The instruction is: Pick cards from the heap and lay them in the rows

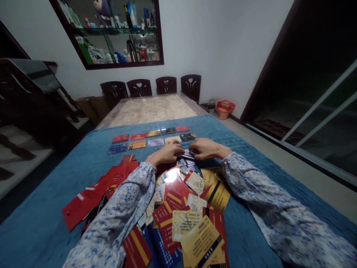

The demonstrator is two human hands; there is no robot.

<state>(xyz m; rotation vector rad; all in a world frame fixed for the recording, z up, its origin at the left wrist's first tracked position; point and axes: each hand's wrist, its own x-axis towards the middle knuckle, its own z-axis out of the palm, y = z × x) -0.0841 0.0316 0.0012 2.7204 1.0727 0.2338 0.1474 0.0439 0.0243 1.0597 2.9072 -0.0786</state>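
Note:
A pale lilac card with a dark stripe [188,155] lies between my two hands, at the far end of a loose heap of cards. My left hand [168,152] has its fingers curled on the card's left edge. At its right edge, the bent fingers of my right hand [208,148] are pressed together on it. Below the hands the heap holds red, blue and gold cards, with a gold card [203,242] on top. Just beyond my fingers stand two rows of laid-out cards, among them a black card [188,137] and an orange card [137,144].
A fan of red cards [83,203] lies left of my left forearm. Blue cloth [251,227] covers the near table; the far end shows a marbled top [156,108]. Several dark chairs [191,85] stand behind it, below a glass wall cabinet [119,33].

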